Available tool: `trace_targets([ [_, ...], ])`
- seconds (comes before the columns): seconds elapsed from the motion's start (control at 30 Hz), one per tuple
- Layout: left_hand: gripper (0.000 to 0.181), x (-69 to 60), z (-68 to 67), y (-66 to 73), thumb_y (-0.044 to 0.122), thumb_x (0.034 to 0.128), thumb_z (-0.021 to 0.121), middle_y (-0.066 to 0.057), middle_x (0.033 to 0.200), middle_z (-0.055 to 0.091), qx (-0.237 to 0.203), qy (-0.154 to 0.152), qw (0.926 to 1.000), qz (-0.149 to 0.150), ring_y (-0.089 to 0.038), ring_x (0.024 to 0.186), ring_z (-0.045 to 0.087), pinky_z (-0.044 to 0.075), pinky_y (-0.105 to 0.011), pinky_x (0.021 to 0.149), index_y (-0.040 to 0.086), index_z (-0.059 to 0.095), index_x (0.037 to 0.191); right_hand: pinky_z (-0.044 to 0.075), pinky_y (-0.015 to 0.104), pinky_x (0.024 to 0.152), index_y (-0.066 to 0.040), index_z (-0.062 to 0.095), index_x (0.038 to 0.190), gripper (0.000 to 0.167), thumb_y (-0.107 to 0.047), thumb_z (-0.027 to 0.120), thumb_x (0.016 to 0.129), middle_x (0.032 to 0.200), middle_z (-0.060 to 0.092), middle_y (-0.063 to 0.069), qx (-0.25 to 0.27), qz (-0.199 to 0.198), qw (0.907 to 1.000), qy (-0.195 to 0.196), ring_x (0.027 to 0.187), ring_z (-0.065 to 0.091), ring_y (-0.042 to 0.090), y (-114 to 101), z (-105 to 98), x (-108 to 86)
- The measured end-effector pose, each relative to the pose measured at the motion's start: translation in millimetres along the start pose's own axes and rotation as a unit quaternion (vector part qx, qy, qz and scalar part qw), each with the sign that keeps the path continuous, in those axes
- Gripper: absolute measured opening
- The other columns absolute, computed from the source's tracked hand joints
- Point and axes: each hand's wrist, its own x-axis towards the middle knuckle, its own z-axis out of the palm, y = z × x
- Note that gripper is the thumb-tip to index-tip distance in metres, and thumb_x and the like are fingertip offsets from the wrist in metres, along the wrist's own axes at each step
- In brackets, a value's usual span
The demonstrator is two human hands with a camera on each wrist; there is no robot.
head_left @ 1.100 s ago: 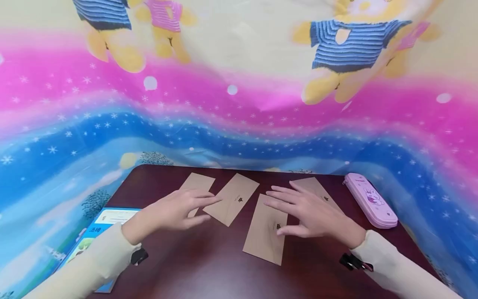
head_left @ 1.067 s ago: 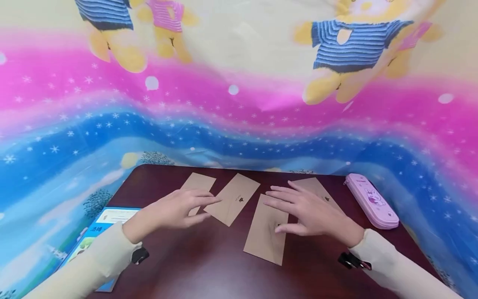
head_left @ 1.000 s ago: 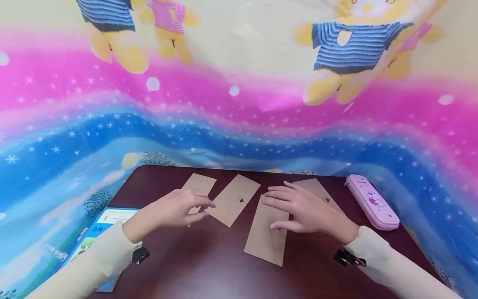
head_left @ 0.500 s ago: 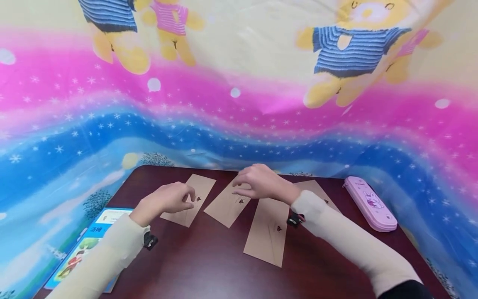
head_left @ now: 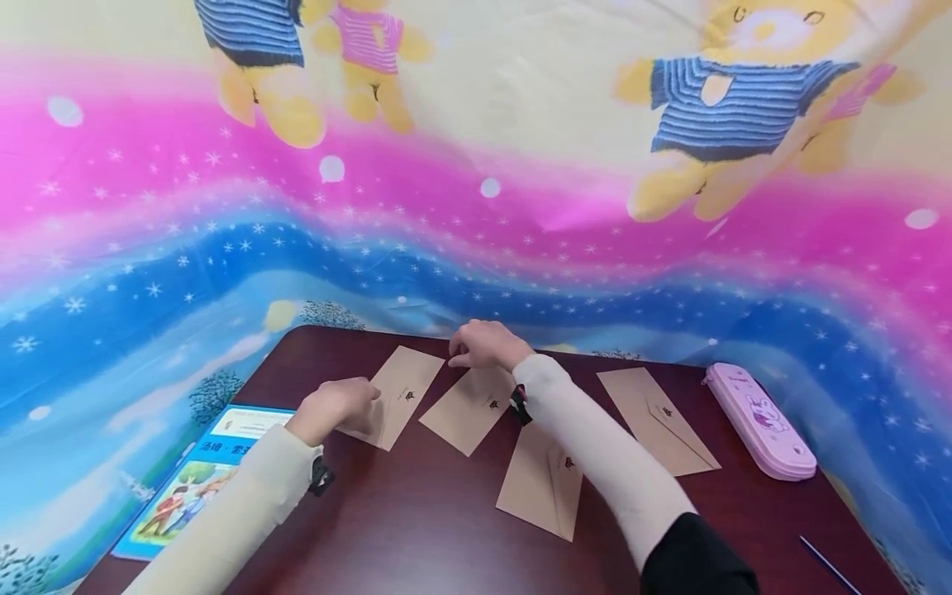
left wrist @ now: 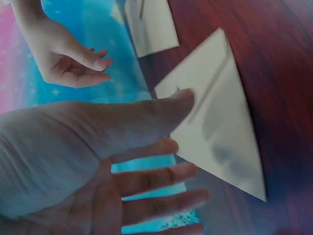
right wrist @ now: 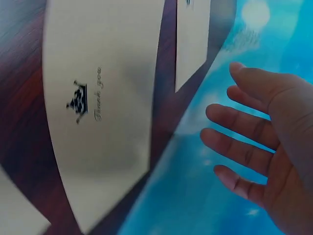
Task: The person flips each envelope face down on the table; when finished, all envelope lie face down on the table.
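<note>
A left hand (head_left: 338, 405), fingers (left wrist: 156, 178) loosely spread, hides part of the leftmost brown envelope (head_left: 409, 376) on the counter (head_left: 416, 521); the right hand (head_left: 487, 344), fingers also apart, obscures the far end of the second envelope (head_left: 464, 409). Sleeves (head_left: 610, 471) partly block the near envelope (head_left: 531, 479) and storybook (head_left: 167, 500); a fourth envelope (head_left: 647, 405) lies by a pink pencil case (head_left: 759, 421).
</note>
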Motion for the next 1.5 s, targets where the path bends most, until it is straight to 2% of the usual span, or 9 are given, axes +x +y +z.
trace_targets([
  [0.17, 0.034, 4.3, 12.5, -5.9, 0.027, 0.0750, 0.088, -0.005, 0.089, 0.064, 0.029, -0.017, 0.9990, -0.030, -0.020, 0.077, 0.056, 0.053, -0.046, 0.076, 0.010, 0.067, 0.096, 0.056, 0.034, 0.091, -0.018, 0.078, 0.112, 0.021, -0.032, 0.069, 0.099, 0.111, 0.076, 0.000, 0.127, 0.082, 0.9885, 0.006, 0.099, 0.069, 0.014, 18, 21, 5.3],
  [0.3, 0.033, 4.8, 19.9, -17.0, 0.028, 0.0767, 0.088, -0.006, 0.086, 0.060, 0.010, -0.023, 0.9993, -0.026, -0.021, 0.075, 0.056, 0.053, -0.047, 0.075, 0.008, 0.065, 0.090, 0.055, 0.036, 0.093, -0.016, 0.077, 0.118, 0.026, -0.033, 0.069, 0.099, 0.121, 0.074, 0.002, 0.170, 0.130, 0.9768, 0.017, 0.106, 0.068, 0.017, 17, 40, 13.2],
  [0.63, 0.019, 1.1, 29.7, -38.0, 0.021, 0.0822, 0.082, -0.007, 0.092, 0.056, -0.053, -0.005, 0.9985, 0.011, -0.020, 0.074, 0.052, 0.047, -0.038, 0.071, 0.014, 0.067, 0.073, 0.052, 0.042, 0.099, -0.013, 0.067, 0.135, 0.042, -0.037, 0.066, 0.100, 0.135, 0.068, 0.006, 0.154, 0.179, 0.9709, 0.043, 0.117, 0.066, 0.023, -10, 72, 43.3],
  [0.77, 0.022, 2.9, 33.3, -36.0, 0.027, 0.0817, 0.085, -0.003, 0.084, 0.059, -0.048, 0.007, 0.9985, 0.026, -0.017, 0.070, 0.052, 0.048, -0.035, 0.068, 0.014, 0.069, 0.075, 0.048, 0.040, 0.080, -0.013, 0.072, 0.096, 0.024, -0.037, 0.067, 0.099, 0.094, 0.066, 0.003, 0.131, 0.208, 0.9682, 0.047, 0.087, 0.060, 0.021, -14, 76, 47.5],
  [0.93, 0.027, 6.7, 36.8, -33.8, 0.027, 0.0800, 0.087, 0.000, 0.070, 0.056, -0.045, 0.019, 0.9986, 0.021, -0.015, 0.063, 0.048, 0.042, -0.031, 0.062, 0.014, 0.065, 0.070, 0.035, 0.037, 0.074, -0.017, 0.043, 0.059, 0.050, -0.035, 0.068, 0.098, 0.064, 0.033, -0.001, 0.126, 0.215, 0.9681, 0.030, 0.069, 0.038, 0.020, -17, 72, 51.8],
  [1.13, 0.035, 7.6, 34.0, -34.4, 0.029, 0.0793, 0.089, 0.002, 0.066, 0.051, -0.033, 0.025, 0.9991, 0.011, -0.015, 0.061, 0.046, 0.039, -0.030, 0.061, 0.015, 0.060, 0.066, 0.031, 0.042, 0.089, -0.014, 0.043, 0.063, 0.045, -0.029, 0.059, 0.103, 0.103, 0.054, 0.010, 0.142, 0.213, 0.9667, -0.013, 0.097, 0.045, 0.028, -25, 59, 52.1],
  [1.27, 0.043, 6.7, 34.5, -33.9, 0.029, 0.0805, 0.088, 0.004, 0.061, 0.043, -0.039, 0.021, 0.9989, 0.013, -0.013, 0.058, 0.044, 0.037, -0.029, 0.058, 0.017, 0.054, 0.059, 0.031, 0.043, 0.095, -0.009, 0.062, 0.098, 0.024, -0.025, 0.046, 0.107, 0.143, 0.049, 0.019, 0.145, 0.213, 0.9647, -0.055, 0.113, 0.045, 0.031, -27, 53, 49.7],
  [1.37, 0.046, 6.1, 36.1, -35.1, 0.029, 0.0817, 0.087, 0.005, 0.058, 0.040, -0.050, 0.028, 0.9982, 0.018, -0.012, 0.056, 0.043, 0.036, -0.028, 0.056, 0.019, 0.050, 0.057, 0.032, 0.042, 0.094, -0.008, 0.063, 0.101, 0.028, -0.027, 0.044, 0.109, 0.127, 0.056, 0.017, 0.151, 0.211, 0.9639, -0.060, 0.104, 0.047, 0.029, -28, 54, 51.2],
  [1.5, 0.050, 6.6, 37.9, -36.4, 0.031, 0.0831, 0.086, 0.007, 0.056, 0.035, -0.059, 0.034, 0.9975, 0.019, -0.012, 0.054, 0.039, 0.034, -0.028, 0.056, 0.020, 0.046, 0.055, 0.031, 0.040, 0.089, -0.013, 0.050, 0.078, 0.033, -0.025, 0.045, 0.109, 0.097, 0.050, 0.007, 0.130, 0.205, 0.9687, -0.053, 0.088, 0.043, 0.025, -35, 54, 55.4],
])
